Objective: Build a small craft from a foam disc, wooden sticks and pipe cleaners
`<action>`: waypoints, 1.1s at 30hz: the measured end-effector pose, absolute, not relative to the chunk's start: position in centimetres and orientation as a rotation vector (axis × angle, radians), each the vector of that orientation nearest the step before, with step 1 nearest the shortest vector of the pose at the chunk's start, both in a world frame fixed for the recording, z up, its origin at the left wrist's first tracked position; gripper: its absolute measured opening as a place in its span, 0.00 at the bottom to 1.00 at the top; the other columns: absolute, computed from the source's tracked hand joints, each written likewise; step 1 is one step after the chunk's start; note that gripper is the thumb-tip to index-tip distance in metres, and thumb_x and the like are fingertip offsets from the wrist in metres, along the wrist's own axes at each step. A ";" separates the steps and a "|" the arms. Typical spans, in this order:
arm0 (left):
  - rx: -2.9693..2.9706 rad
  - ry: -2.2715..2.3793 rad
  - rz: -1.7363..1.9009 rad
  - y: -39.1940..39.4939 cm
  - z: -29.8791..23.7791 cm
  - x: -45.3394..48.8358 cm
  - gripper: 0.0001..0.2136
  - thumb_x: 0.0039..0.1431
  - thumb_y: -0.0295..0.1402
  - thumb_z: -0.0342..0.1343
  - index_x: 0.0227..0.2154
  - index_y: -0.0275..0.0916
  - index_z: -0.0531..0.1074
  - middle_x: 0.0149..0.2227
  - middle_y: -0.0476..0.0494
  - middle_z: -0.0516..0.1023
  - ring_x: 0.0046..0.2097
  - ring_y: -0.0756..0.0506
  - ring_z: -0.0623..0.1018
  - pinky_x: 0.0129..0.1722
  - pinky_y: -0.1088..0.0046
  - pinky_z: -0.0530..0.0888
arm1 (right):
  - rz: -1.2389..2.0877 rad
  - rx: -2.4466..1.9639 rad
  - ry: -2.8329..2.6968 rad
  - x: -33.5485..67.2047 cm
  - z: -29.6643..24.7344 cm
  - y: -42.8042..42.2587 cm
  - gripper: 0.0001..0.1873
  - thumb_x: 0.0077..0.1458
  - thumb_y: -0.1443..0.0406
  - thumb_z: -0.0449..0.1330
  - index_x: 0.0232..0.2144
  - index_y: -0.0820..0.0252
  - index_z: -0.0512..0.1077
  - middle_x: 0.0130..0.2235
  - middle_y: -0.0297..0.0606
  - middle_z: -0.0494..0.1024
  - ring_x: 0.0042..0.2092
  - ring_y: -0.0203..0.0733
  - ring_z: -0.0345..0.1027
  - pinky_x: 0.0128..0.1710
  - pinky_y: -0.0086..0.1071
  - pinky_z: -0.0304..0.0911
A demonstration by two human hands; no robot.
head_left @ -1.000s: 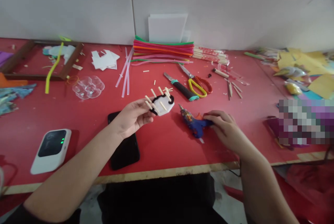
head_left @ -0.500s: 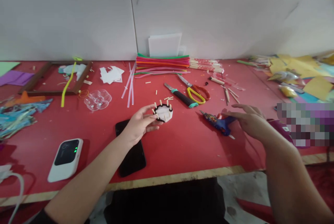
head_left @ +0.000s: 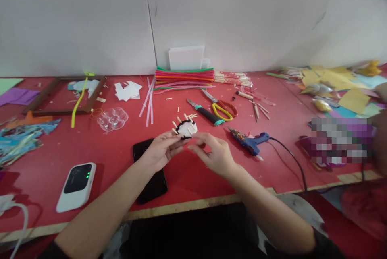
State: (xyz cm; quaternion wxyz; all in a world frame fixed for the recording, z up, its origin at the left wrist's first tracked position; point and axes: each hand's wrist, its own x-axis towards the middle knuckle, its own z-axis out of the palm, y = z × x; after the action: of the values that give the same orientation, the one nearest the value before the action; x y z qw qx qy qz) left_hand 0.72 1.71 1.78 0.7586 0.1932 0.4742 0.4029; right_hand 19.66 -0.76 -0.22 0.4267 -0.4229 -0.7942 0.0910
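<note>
Red tabletop against a pale wall, littered with craft scraps; head view only.

Left hand holds a white foam piece just above the tabletop, near the middle, beyond a black phone; grip is a narrow pinch, thumb and fingertips on the piece's near-left edge. Right hand sits just beside it, fingers loosely curled, thumb and forefinger tips at the near-right edge; cannot tell whether they close on the piece or only touch it.

Progress, as judged: several short wooden sticks already stand around the rim; a black fuzzy edging runs along the near side; the far side looks less filled, so more sticks probably remain to be set. Loose sticks lie just behind the piece. Glue gun lies set down to the right, apart from both hands, cord trailing off the edge.

Orientation: piece is flattish and rounded; studded face tilted up toward the camera; sticks fan up and away; long axis, slight, runs roughly left to right across the view.

Nearby: knife, scissors, white device at near left.
</note>
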 end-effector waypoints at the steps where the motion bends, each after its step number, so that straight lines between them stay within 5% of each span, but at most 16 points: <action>1: 0.423 1.030 0.867 1.7 1.7 0.7 0.07 0.64 0.18 0.55 0.32 0.34 0.71 0.33 0.44 0.84 0.34 0.50 0.86 0.30 0.82 0.80 | 0.236 -1.073 -1.949 19.5 -0.7 -0.6 0.10 0.65 0.63 0.61 0.48 0.56 0.74 0.29 0.30 0.82 0.29 0.33 0.76 0.31 0.24 0.71; 12: 0.484 1.041 0.845 1.4 0.9 1.2 0.07 0.60 0.18 0.61 0.40 0.31 0.75 0.33 0.44 0.84 0.33 0.49 0.86 0.28 0.82 0.80 | 0.075 -1.091 -1.886 20.1 -2.1 -0.9 0.08 0.66 0.67 0.59 0.42 0.59 0.79 0.37 0.41 0.87 0.36 0.39 0.83 0.38 0.27 0.76; 25: 0.710 1.118 0.875 1.9 0.3 0.3 0.17 0.61 0.21 0.60 0.51 0.36 0.67 0.35 0.45 0.84 0.35 0.49 0.86 0.36 0.78 0.81 | 0.043 -1.107 -1.862 20.2 -1.4 -1.0 0.08 0.65 0.67 0.59 0.40 0.59 0.79 0.35 0.39 0.87 0.31 0.37 0.82 0.33 0.26 0.74; 33: 1.123 1.189 0.758 2.2 -1.4 -0.4 0.21 0.55 0.27 0.64 0.51 0.36 0.68 0.37 0.41 0.83 0.37 0.44 0.84 0.42 0.65 0.80 | 0.155 -1.250 -1.931 22.3 2.7 0.2 0.10 0.66 0.63 0.58 0.37 0.58 0.79 0.31 0.34 0.85 0.30 0.34 0.78 0.31 0.25 0.70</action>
State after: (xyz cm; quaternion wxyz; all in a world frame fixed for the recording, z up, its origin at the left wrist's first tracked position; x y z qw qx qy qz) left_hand -0.38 2.21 -1.44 0.6207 0.4885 0.5171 0.3296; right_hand 22.29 0.21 2.71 0.4060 -0.4957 -0.7653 0.0614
